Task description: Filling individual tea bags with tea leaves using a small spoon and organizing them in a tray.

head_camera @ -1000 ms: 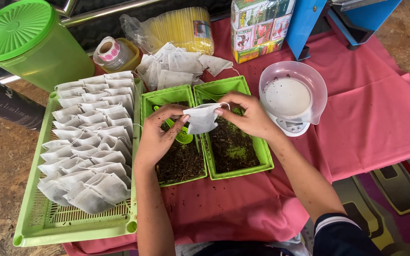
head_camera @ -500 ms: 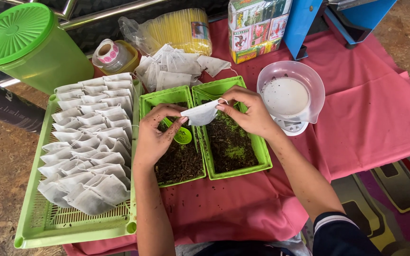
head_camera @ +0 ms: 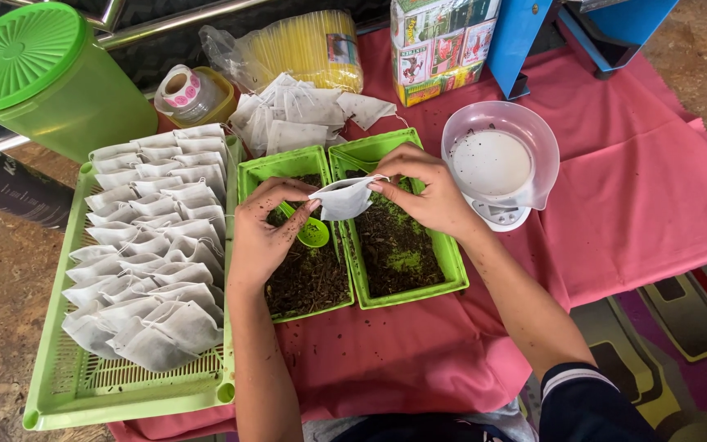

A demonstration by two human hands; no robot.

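Both hands hold one small white filter pouch (head_camera: 344, 199) above two green trays of dark loose material. My left hand (head_camera: 262, 233) pinches its left edge over the left tray (head_camera: 252, 173). My right hand (head_camera: 425, 190) grips its right edge over the right tray (head_camera: 450, 266). A small green scoop (head_camera: 311, 232) lies in the left tray just below the pouch. Further left, a large light-green slotted tray (head_camera: 67, 385) carries several rows of filled white pouches (head_camera: 150, 262).
A pile of empty pouches (head_camera: 296, 115) lies behind the trays. A white scale with a clear bowl (head_camera: 497, 160) sits right of them on the pink cloth (head_camera: 640, 196). A green lidded tub (head_camera: 38, 78), a sticker roll (head_camera: 183, 88), a yellow bag (head_camera: 304, 49) and a printed box (head_camera: 439, 45) stand at the back.
The pouch and both hands have stayed over the two trays, shifting slightly; my fingers have pulled the pouch flatter between them.
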